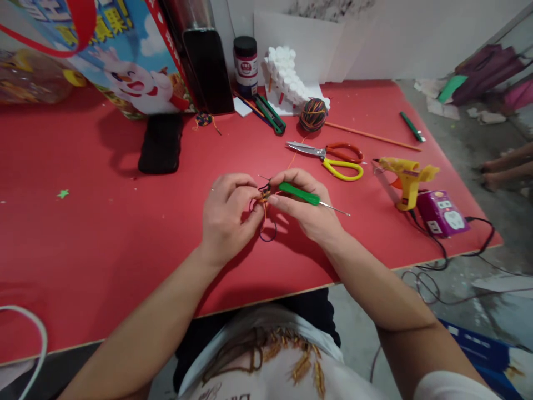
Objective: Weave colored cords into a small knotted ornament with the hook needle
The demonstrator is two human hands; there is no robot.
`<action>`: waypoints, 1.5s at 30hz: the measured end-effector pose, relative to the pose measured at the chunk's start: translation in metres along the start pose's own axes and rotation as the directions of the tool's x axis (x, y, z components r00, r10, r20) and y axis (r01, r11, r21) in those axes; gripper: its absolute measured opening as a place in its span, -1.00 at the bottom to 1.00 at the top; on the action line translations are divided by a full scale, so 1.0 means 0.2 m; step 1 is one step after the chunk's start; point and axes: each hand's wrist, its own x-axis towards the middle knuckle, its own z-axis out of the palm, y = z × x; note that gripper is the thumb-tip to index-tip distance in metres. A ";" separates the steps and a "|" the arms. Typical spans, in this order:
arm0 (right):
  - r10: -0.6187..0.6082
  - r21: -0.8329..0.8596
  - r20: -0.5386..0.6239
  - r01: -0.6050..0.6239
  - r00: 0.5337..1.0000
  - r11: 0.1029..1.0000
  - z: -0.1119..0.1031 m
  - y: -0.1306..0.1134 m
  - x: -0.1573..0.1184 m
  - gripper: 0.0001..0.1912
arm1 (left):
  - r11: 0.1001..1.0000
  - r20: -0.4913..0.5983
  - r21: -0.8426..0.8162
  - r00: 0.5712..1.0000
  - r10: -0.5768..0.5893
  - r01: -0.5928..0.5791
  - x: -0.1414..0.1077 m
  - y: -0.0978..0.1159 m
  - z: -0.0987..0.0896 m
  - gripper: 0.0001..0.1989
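While two hands meet nr. the front edge of one red table (83, 233), the L hand (225, 216) pinches one small yarn piece (265, 194); the R hand (312, 210), fingertips at it, holds one green-handled hook (300, 193). One yarn ball (313, 115) lies beyond, w/ one glue gun (410, 180) nr. the R edge.

pinching a small multicoloured yarn piece (265, 194) with left hand (228, 214) and right hand (311, 214), the latter also holding a green-handled hook (298, 193), above red table (104, 233).
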 end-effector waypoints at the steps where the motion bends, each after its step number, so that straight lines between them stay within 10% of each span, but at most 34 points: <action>1: -0.003 -0.005 -0.003 0.003 1.000 1.000 0.00 0.01 0.00 -0.68 | 0.998 -0.001 0.045 0.999 0.046 -0.046 -0.01 0.00 0.00 -0.79; 5: -0.009 -0.003 -0.033 0.009 0.999 1.000 0.01 0.04 0.00 -0.67 | 0.996 0.025 0.055 0.997 0.069 -0.071 -0.01 0.00 0.00 -0.76; 9: 0.004 -0.005 -0.048 -0.004 0.999 1.000 -0.01 0.05 0.01 -0.68 | 0.945 0.065 -0.277 0.985 -0.159 0.171 0.00 0.02 0.01 -0.71; 16: 0.002 0.009 -0.026 -0.002 1.000 1.000 -0.01 0.03 0.01 -0.71 | 0.467 0.344 -0.563 0.707 -0.618 0.682 0.01 0.02 0.01 -0.82; 22: 0.102 0.153 -0.009 -0.099 0.995 0.983 -0.01 0.00 0.03 -0.63 | -0.023 0.577 -0.665 0.494 -0.650 0.747 0.04 0.01 0.00 -0.70; 25: 0.144 0.199 0.025 -0.146 0.989 0.969 -0.01 -0.02 0.03 -0.59 | -0.186 0.685 -0.645 0.454 -0.570 0.741 0.06 0.01 -0.01 -0.69; 45: 0.092 0.107 -0.028 -0.088 0.995 0.990 0.00 0.02 0.02 -0.64 | -0.169 0.608 -0.700 0.455 -0.651 0.694 0.08 0.01 0.00 -0.65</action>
